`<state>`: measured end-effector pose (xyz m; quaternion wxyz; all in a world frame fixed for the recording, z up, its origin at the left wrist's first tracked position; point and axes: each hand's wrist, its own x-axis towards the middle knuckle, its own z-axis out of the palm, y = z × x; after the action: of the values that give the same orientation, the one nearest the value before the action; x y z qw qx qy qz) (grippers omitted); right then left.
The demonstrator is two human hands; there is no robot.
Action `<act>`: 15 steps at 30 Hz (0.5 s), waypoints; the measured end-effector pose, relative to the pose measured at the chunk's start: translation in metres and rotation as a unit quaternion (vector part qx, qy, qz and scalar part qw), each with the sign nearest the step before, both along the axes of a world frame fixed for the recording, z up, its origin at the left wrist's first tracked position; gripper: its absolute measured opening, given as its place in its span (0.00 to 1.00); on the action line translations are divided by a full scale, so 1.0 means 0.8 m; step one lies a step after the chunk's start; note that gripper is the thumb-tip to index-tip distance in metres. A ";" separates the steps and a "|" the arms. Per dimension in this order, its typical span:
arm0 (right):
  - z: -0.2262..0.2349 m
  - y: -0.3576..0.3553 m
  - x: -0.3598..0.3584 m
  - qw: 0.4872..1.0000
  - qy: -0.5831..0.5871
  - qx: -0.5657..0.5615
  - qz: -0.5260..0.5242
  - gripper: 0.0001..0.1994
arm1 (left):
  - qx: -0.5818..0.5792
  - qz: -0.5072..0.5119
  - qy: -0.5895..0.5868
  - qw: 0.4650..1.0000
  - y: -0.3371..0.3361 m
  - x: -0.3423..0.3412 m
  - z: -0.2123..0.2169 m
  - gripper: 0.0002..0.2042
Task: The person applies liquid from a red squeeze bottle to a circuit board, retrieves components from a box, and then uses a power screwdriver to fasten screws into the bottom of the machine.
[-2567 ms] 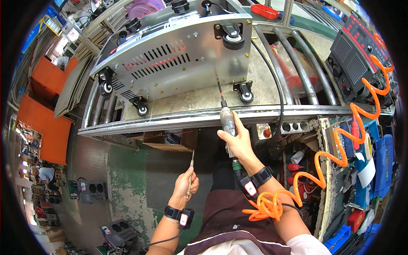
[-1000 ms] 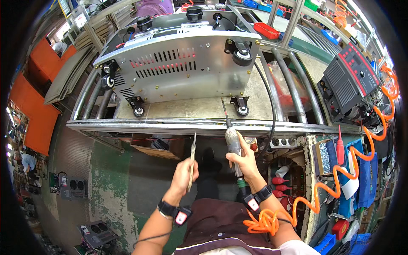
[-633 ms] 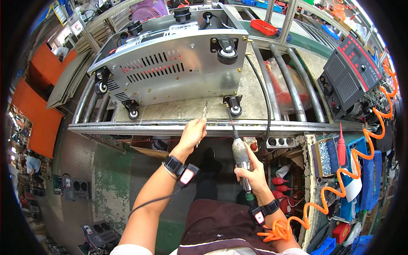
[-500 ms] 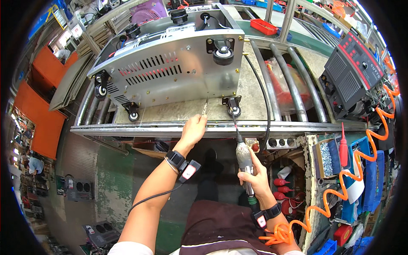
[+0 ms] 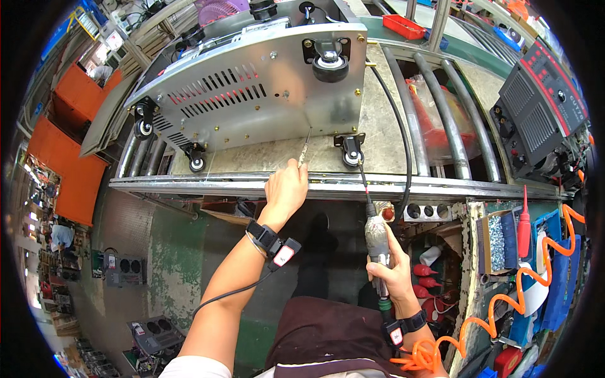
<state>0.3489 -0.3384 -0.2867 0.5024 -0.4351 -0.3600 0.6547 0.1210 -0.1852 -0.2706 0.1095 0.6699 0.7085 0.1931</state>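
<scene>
A silver metal cabinet (image 5: pixel 252 116) with vent slots lies on its side on the bench, its casters facing me. My left hand (image 5: pixel 287 189) is closed round a thin pointed tool (image 5: pixel 304 151) with a mottled pale handle; its tip meets or nearly meets the panel's lower part. Gripped in my right hand (image 5: pixel 394 268) is a power screwdriver (image 5: pixel 377 236) with a long thin bit. The bit's end reaches the caster (image 5: pixel 351 154) at the panel's lower right corner; whether it touches a screw I cannot tell. Another caster (image 5: pixel 329 62) sits above it on the panel.
Steel rollers (image 5: pixel 441 116) run to the right of the wooden board, with a black cable (image 5: pixel 400 113) beside them. A grey machine (image 5: pixel 539 113) stands at far right. Below it are a box of screws (image 5: pixel 496 242), a red bottle (image 5: pixel 524 230) and a coiled orange hose (image 5: pixel 485 321).
The view has shifted slightly, so the cabinet sits a little higher and the bench items farther right. Both hands keep their tools, and the bit stays at the lower right caster.
</scene>
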 end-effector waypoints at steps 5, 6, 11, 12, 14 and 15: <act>-0.005 -0.002 0.005 1.000 -0.001 -0.008 0.007 0.43 | 0.039 0.001 0.034 0.999 0.002 -0.001 -0.012 0.16; -0.007 -0.003 0.006 1.000 0.000 -0.007 0.010 0.43 | 0.050 0.003 0.054 0.997 0.002 0.000 -0.013 0.15; -0.017 -0.004 0.011 1.000 0.011 -0.006 0.010 0.43 | 0.102 0.018 0.111 0.988 -0.004 0.022 -0.032 0.13; -0.017 -0.003 0.010 1.000 0.011 -0.009 0.004 0.44 | 0.113 0.018 0.110 0.987 0.001 0.027 -0.041 0.12; -0.015 -0.004 0.012 1.000 0.004 0.000 0.015 0.44 | 0.132 0.020 0.119 0.984 0.000 0.030 -0.040 0.11; -0.013 -0.004 0.012 1.000 -0.002 0.003 0.021 0.44 | 0.136 0.024 0.118 0.983 0.001 0.028 -0.036 0.11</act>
<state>0.3589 -0.3414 -0.2974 0.4891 -0.4272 -0.3718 0.6634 0.1435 -0.1843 -0.2997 -0.0714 0.6796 0.6992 0.2102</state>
